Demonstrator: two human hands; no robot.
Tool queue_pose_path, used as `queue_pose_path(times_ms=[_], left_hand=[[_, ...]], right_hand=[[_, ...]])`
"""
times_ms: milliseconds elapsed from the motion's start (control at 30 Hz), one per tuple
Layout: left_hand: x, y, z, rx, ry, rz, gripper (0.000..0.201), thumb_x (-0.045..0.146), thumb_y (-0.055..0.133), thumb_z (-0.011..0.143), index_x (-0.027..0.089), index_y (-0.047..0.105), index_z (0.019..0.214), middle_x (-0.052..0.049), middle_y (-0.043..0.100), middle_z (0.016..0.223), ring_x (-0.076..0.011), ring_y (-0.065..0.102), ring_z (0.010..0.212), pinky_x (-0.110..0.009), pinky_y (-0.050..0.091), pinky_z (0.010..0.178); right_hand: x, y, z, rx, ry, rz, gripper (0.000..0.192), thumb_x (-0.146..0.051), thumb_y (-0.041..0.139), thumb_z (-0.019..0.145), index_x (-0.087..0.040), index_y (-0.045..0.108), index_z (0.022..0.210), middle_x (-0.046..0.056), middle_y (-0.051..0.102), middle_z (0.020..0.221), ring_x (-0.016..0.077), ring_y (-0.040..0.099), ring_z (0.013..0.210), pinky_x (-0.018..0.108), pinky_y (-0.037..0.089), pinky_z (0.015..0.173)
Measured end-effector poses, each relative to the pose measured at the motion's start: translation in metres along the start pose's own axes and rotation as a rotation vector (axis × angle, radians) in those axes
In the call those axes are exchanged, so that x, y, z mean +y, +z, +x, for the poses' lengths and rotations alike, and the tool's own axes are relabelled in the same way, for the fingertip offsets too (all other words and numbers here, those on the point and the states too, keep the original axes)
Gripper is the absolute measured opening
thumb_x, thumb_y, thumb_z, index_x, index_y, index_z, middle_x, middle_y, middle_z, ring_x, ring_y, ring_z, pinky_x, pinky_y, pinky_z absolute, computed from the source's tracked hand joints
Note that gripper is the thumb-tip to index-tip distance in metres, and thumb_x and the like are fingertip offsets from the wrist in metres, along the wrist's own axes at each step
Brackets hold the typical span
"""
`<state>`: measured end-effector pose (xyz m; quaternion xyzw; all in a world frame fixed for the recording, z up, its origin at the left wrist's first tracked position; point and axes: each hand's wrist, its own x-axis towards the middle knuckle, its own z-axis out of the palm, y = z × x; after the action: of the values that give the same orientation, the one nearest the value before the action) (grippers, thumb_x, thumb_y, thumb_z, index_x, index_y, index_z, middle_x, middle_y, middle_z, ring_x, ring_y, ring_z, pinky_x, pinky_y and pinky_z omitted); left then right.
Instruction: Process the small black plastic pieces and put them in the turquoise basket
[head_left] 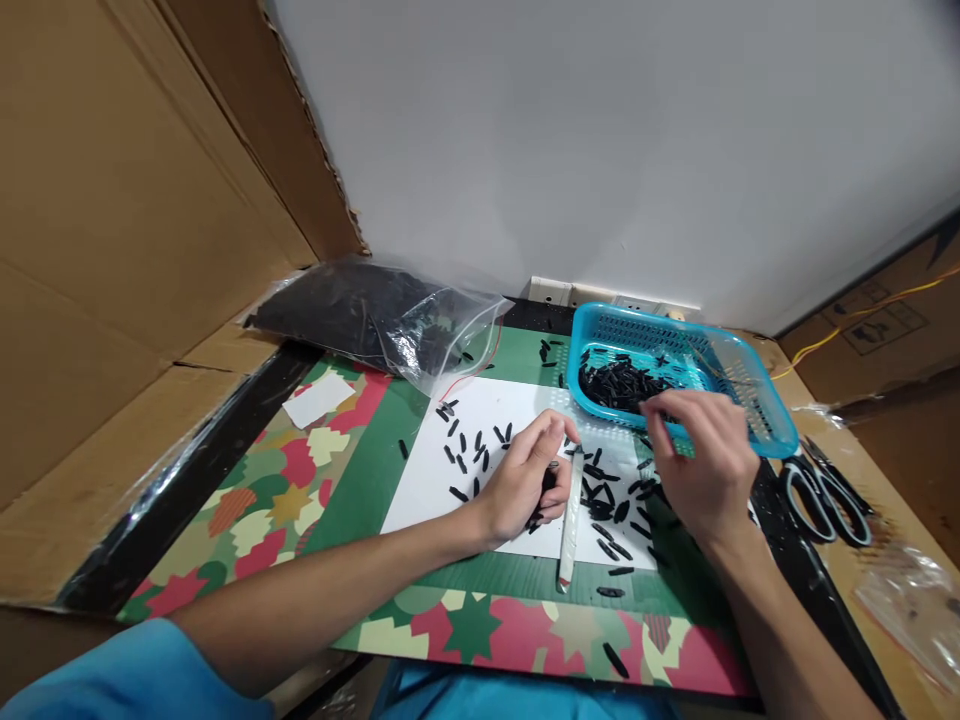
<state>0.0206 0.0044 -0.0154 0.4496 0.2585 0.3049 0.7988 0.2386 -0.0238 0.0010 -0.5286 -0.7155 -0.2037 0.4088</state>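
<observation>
My left hand (529, 480) is curled over the white sheet (420, 480), with small black strips (550, 482) held in its folded fingers. Right beside its fingertips is a slim white stick (570, 530) with a dark upper end; the index finger reaches that end, but I cannot tell whether it grips it. My right hand (705, 465) is closed in a pinch at the near rim of a blue plastic basket (784, 430). What its fingertips hold, if anything, is not clear. A heap of black strips (622, 383) lies inside the basket, and loose strips (600, 500) are scattered over the sheet.
A clear zip bag (360, 310) full of dark material lies at the back left. Scissors (821, 500) rest on the right beside a clear plastic bag (911, 605). Cardboard (135, 200) stands at left; sockets (551, 291) line the wall behind. A paper scrap (319, 400) lies on the patterned board (247, 500).
</observation>
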Motion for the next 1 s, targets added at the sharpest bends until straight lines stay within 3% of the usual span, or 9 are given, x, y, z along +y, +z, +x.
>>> queue_pose_path(times_ms=[67, 133, 367, 533, 767, 867, 1000], left_hand=[[0.0, 0.0, 0.0, 0.01, -0.005, -0.002, 0.042, 0.069, 0.041, 0.104, 0.027, 0.043, 0.106, 0.013, 0.038, 0.046, -0.0078, 0.025, 0.036, -0.013, 0.027, 0.035], [0.0, 0.0, 0.0, 0.019, -0.014, -0.002, 0.044, 0.071, 0.038, 0.103, 0.027, 0.042, 0.108, 0.013, 0.038, 0.046, -0.0083, 0.026, 0.035, -0.013, 0.026, 0.034], [-0.002, 0.0, -0.001, 0.002, -0.034, 0.004, 0.053, 0.077, 0.032, 0.102, 0.028, 0.04, 0.123, 0.013, 0.039, 0.048, -0.0088, 0.026, 0.037, -0.014, 0.028, 0.036], [-0.004, 0.001, -0.004, -0.019, 0.007, 0.09, 0.06, 0.077, 0.04, 0.1, 0.025, 0.041, 0.131, 0.012, 0.04, 0.054, -0.009, 0.035, 0.042, -0.016, 0.033, 0.041], [-0.007, 0.0, -0.005, 0.007, 0.011, 0.122, 0.054, 0.072, 0.045, 0.101, 0.027, 0.041, 0.13, 0.013, 0.039, 0.056, -0.0083, 0.036, 0.043, -0.015, 0.033, 0.043], [-0.007, 0.0, -0.003, 0.015, -0.002, 0.118, 0.047, 0.07, 0.042, 0.103, 0.028, 0.041, 0.125, 0.014, 0.037, 0.052, -0.0087, 0.033, 0.041, -0.014, 0.031, 0.041], [-0.005, 0.0, 0.001, 0.063, 0.032, 0.099, 0.035, 0.061, 0.05, 0.104, 0.028, 0.041, 0.108, 0.015, 0.039, 0.047, -0.007, 0.028, 0.038, -0.014, 0.03, 0.04]], right_hand=[[0.004, -0.001, 0.001, 0.06, 0.1, -0.144, 0.011, -0.015, 0.07, 0.099, -0.021, 0.072, 0.108, 0.012, 0.078, 0.112, 0.0322, 0.07, 0.105, 0.049, 0.05, 0.094], [0.002, 0.0, 0.0, 0.04, 0.127, -0.141, 0.014, -0.017, 0.07, 0.099, -0.022, 0.073, 0.111, 0.013, 0.075, 0.121, 0.0352, 0.067, 0.113, 0.053, 0.049, 0.097], [-0.037, 0.011, -0.011, -0.165, -0.083, 0.342, 0.03, -0.006, 0.069, 0.096, -0.021, 0.067, 0.122, 0.012, 0.074, 0.112, 0.0282, 0.065, 0.104, 0.045, 0.055, 0.093], [-0.05, 0.016, -0.014, -0.381, -0.022, 0.556, 0.022, -0.01, 0.065, 0.101, -0.022, 0.069, 0.118, 0.009, 0.074, 0.11, 0.026, 0.062, 0.105, 0.043, 0.056, 0.092], [-0.044, 0.017, -0.013, -0.434, 0.0, 0.655, 0.015, -0.011, 0.062, 0.104, -0.023, 0.069, 0.109, 0.007, 0.073, 0.104, 0.0237, 0.062, 0.099, 0.038, 0.053, 0.087], [-0.045, 0.018, -0.015, -0.481, 0.082, 0.671, 0.013, -0.014, 0.057, 0.106, -0.022, 0.065, 0.111, 0.008, 0.073, 0.106, 0.0234, 0.066, 0.1, 0.035, 0.054, 0.086], [-0.042, 0.016, -0.014, -0.434, 0.261, 0.691, 0.009, -0.018, 0.057, 0.107, -0.022, 0.065, 0.106, 0.004, 0.074, 0.096, 0.0187, 0.07, 0.084, 0.028, 0.054, 0.077]])
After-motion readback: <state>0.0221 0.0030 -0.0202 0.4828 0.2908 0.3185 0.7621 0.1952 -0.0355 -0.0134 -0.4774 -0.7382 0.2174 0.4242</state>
